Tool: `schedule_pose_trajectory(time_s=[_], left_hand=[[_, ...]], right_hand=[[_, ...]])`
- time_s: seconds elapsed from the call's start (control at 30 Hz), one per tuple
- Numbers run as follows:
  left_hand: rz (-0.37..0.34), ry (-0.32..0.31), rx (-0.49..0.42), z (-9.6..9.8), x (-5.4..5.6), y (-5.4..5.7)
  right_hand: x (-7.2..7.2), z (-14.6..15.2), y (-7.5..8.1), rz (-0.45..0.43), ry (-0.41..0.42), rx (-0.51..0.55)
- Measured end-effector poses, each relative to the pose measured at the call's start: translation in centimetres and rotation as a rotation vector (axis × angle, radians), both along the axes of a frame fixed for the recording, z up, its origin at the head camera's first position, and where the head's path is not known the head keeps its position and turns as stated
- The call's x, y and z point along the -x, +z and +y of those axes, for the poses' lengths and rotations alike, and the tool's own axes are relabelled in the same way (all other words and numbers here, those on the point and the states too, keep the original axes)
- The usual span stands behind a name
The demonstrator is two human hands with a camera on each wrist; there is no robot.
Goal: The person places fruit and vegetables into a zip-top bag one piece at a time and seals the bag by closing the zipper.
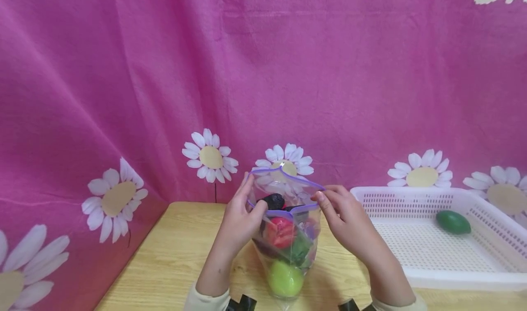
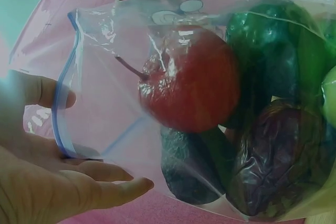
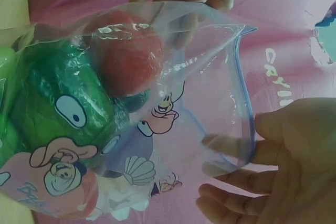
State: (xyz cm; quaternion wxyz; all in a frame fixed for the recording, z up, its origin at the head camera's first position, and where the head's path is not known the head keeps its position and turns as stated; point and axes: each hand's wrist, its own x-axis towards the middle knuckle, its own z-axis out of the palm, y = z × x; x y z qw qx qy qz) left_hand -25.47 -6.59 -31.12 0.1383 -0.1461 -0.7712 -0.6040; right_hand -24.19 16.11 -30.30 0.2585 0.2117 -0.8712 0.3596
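A clear zip bag (image 1: 303, 208) with a purple-blue zip edge stands upright on the table, its mouth spread apart. My left hand (image 1: 240, 223) pinches the left side of the rim between thumb and fingers. On the opposite side, my right hand (image 1: 345, 217) grips the rim the same way. Inside, a red apple (image 2: 191, 80) with a stem lies above a green bell pepper (image 2: 273, 45) and a dark, wrinkled purple piece (image 2: 273, 161). A light green round fruit (image 1: 285, 278) sits at the bottom, and a black wrinkled piece (image 1: 274, 201) shows near the mouth. Cartoon prints (image 3: 163, 114) partly cover the contents.
To the right is a white perforated plastic basket (image 1: 449, 281) holding one smooth green oval fruit (image 1: 453, 222). The wooden table (image 1: 173, 251) meets a pink cloth backdrop (image 1: 337, 87) printed with daisies, behind and to the left.
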Motion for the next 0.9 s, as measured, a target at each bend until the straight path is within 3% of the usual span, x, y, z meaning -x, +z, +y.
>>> schedule_pose_trajectory(time_s=[0.27,0.57,0.9], left_hand=[[0.051,-0.033,0.03,0.0,0.0,-0.1],[0.049,-0.028,-0.003,-0.2,-0.1,0.1],[0.063,-0.048,0.071,-0.4,-0.4,0.2]], right_hand=[[0.0,-0.3,0.1,-0.011,-0.046,0.011],[-0.4,-0.9,0.4,-0.118,-0.119,0.077],[-0.1,-1.1,0.1,-0.093,-0.134,0.024]])
